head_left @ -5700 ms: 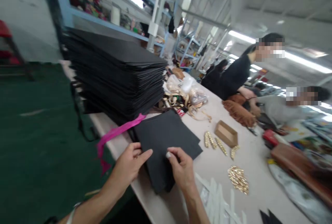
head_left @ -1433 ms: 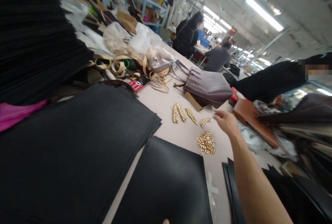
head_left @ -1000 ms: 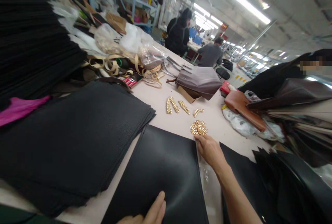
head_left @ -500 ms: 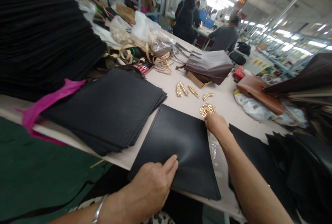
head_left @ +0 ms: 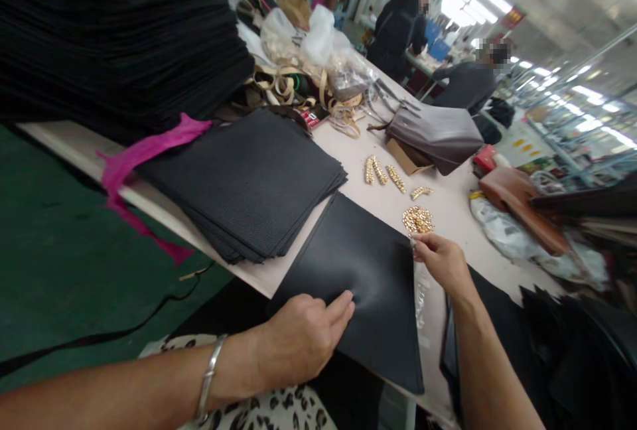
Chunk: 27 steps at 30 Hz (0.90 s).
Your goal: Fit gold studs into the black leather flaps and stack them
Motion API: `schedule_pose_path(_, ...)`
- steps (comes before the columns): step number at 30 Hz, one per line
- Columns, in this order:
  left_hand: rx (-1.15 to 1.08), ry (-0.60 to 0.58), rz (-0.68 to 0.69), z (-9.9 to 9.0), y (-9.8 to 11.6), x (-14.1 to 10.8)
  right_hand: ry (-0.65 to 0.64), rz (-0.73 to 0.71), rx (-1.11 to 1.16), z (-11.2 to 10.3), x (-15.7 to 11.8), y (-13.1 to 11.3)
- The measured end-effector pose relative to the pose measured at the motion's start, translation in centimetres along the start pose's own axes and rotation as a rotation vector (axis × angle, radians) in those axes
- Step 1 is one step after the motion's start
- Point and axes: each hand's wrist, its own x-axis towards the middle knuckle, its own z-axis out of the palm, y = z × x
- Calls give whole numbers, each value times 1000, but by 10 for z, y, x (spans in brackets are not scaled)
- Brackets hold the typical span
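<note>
A smooth black leather sheet (head_left: 381, 330), with at least one more under its edge, lies at the table's front. My left hand (head_left: 306, 334) rests on it, index and middle fingers stretched out across the surface. At the sheet's right edge, my right hand (head_left: 440, 261) is closed in a pinch; something small and pale shows at the fingertips, too small to name. Just beyond those fingers sits a loose pile of small gold metal pieces (head_left: 418, 219). Behind it, more gold pieces (head_left: 395, 178) are set in short rows. A clear plastic strip (head_left: 421, 297) lies beside the sheet.
Left of the sheet is a stack of textured black leather pieces (head_left: 249, 184), with a pink strip (head_left: 149, 144) at its corner. A tall black stack (head_left: 109, 32) rises behind. A dark bag (head_left: 435, 135) and a brown leather piece (head_left: 522, 208) lie farther back. Two people work beyond.
My right hand has drawn back slightly from the gold pile, its pinched fingertips now at the sheet's edge. My left hand stays on the sheet. The view has turned left.
</note>
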Motion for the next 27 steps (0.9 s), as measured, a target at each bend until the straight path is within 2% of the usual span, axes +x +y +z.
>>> schedule_pose_path(5, 18, 80, 19, 2, -2, 0, -235, -77, 385, 26, -76, -42)
schedule_pose_path(8, 29, 104, 30, 3, -3, 0, -281, -112, 405, 35, -101, -63)
schedule_pose_path(12, 24, 115, 25, 3, -2, -2, -251, -185, 325, 34, -104, -75)
schedule_pose_path(18, 3, 103, 25, 1, -2, -1, -295, -233, 317, 31, -98, -77)
schedule_pose_path(27, -36, 98, 36, 1, -3, -1, -402, -187, 240, 24, -88, -86)
